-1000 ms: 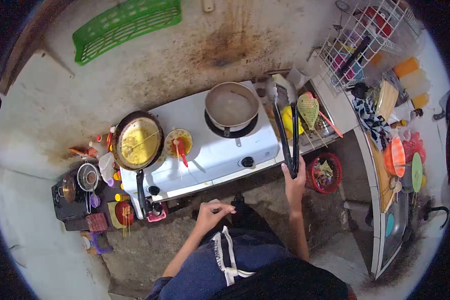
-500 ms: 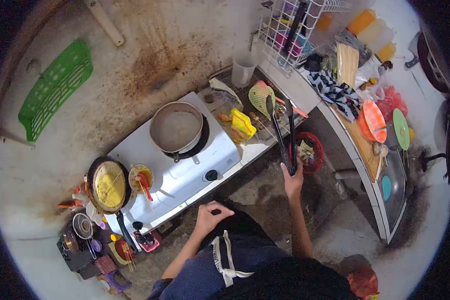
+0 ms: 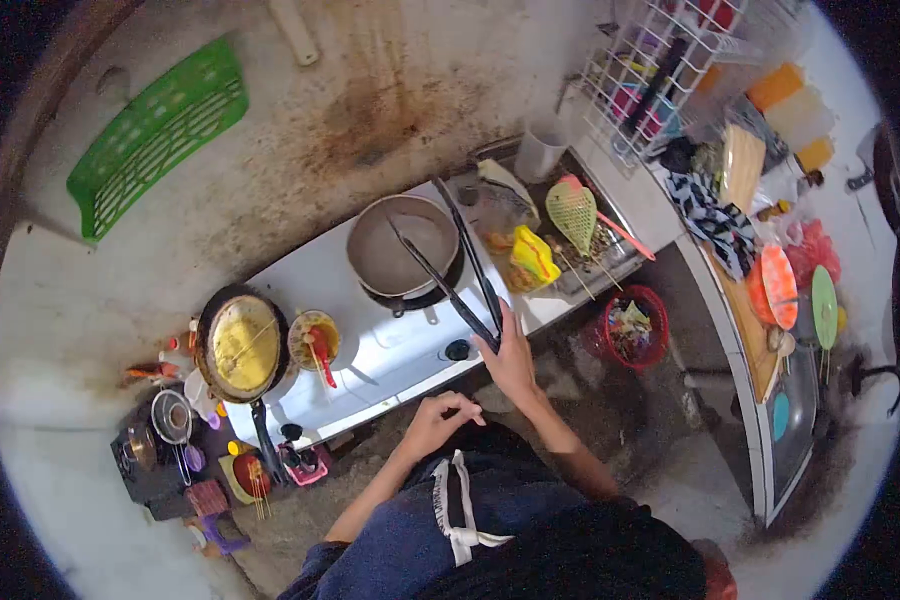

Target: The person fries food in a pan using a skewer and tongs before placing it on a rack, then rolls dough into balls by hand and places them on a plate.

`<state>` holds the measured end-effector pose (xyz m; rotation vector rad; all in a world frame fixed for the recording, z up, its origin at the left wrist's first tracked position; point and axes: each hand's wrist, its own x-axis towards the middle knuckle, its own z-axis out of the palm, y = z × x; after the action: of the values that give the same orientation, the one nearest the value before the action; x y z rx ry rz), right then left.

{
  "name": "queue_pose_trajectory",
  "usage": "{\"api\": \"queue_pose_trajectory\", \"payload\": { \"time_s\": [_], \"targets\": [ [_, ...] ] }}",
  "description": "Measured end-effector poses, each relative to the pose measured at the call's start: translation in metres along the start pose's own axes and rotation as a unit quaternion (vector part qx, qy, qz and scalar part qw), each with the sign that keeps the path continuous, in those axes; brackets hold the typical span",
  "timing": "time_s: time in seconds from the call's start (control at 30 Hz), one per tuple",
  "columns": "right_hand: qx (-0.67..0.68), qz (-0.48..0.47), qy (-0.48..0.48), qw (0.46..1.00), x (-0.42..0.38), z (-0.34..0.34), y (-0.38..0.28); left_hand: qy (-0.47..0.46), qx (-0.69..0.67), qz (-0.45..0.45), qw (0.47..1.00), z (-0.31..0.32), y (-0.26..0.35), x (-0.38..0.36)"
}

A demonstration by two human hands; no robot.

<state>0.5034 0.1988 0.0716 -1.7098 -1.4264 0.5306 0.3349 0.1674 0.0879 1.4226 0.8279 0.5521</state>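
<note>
Head view: person crouched at stove (image 3: pixel 390 330).
Right hand (image 3: pixel 511 360): clasped on tongs (image 3: pixel 450 270), tips spread over pot (image 3: pixel 402 245).
Left hand (image 3: pixel 440 420): loosely curled, empty, near lap.

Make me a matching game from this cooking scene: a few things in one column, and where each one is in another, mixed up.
Things:
1. tongs
2. frying pan
3. red bin
4. green basket

Places:
a. on the floor, right of the stove
b. on the stove's left burner
c. in the right hand, tips over the pot
d. against the wall, upper left

Pairs: 1-c, 2-b, 3-a, 4-d
</note>
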Motion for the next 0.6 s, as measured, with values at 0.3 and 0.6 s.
{"api": "queue_pose_trajectory", "payload": {
  "time_s": [0.3, 0.6],
  "targets": [
    [-0.064, 0.0, -0.1, 0.993, 0.023, 0.045, -0.001, 0.035, 0.032, -0.038, 0.998, -0.021, 0.003, -0.017],
    [-0.048, -0.008, -0.059, 0.997, 0.028, 0.052, 0.0, 0.047, -0.031, -0.032, 0.998, -0.019, -0.004, -0.008]
  ]
}}
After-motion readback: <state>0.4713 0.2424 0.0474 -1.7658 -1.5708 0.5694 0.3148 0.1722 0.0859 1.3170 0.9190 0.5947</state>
